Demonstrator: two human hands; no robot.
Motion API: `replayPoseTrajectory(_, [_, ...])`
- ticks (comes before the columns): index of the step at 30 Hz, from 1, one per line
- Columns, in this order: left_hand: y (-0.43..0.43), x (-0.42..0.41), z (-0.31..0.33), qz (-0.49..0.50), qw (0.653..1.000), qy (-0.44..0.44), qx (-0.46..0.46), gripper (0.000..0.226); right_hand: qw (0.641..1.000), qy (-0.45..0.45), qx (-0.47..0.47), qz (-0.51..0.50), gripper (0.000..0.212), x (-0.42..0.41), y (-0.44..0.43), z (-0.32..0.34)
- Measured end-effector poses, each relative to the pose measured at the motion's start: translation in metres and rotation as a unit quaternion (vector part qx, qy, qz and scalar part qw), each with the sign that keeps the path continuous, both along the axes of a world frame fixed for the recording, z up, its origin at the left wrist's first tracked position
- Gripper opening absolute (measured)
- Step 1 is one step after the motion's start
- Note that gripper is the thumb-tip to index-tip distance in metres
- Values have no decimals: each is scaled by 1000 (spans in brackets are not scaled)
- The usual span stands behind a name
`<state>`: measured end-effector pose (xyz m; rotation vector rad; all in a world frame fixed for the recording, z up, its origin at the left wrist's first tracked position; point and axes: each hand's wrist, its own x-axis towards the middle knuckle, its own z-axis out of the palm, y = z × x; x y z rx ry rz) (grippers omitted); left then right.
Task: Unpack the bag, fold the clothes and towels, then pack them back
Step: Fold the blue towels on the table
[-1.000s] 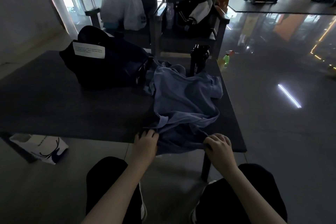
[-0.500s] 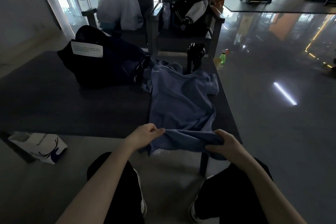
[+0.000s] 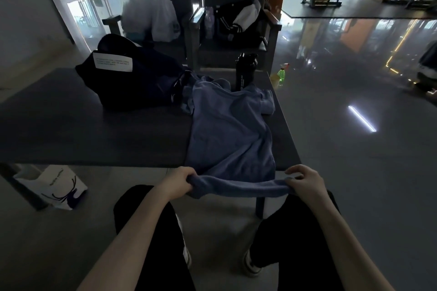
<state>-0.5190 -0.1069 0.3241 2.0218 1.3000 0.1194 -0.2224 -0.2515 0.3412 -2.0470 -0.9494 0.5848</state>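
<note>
A blue shirt (image 3: 231,125) lies spread along the right part of the dark table (image 3: 82,132), its near hem hanging past the front edge. My left hand (image 3: 177,182) grips the hem's left corner and my right hand (image 3: 305,182) grips its right corner, with the hem stretched taut between them just off the table. A dark bag (image 3: 137,82) with a white label sits on the table behind and left of the shirt, touching its far end.
A black bottle (image 3: 244,71) stands at the table's far right, behind the shirt. Two dark chairs beyond hold white plastic bags (image 3: 151,14) and a black jacket (image 3: 238,19). A white paper bag (image 3: 54,186) sits on the floor at left. A green spray bottle (image 3: 281,75) stands beside the table.
Both hands have drawn the shirt's hem toward me and off the table edge, spreading apart. The crumpled shirt has been pulled flatter and longer on the table.
</note>
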Motion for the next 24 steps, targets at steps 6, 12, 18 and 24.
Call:
replayPoseTrajectory(6, [-21, -8, -20, 225, 966, -130, -13, 22, 973, 218, 60, -44, 20, -16, -26, 8])
replayPoseTrajectory(12, [-55, 6, -30, 448, 765, -361, -287, 19, 927, 355, 117, -46, 19, -33, -52, 6])
replayPoseTrajectory(18, [-75, 6, -39, 483, 694, -404, -349, 23, 894, 430, 126, -17, 39, -37, -60, 1])
replayPoseTrajectory(24, [-84, -2, -41, 441, 759, -307, -368, 16, 975, 160, 126, 94, 62, -34, -64, -6])
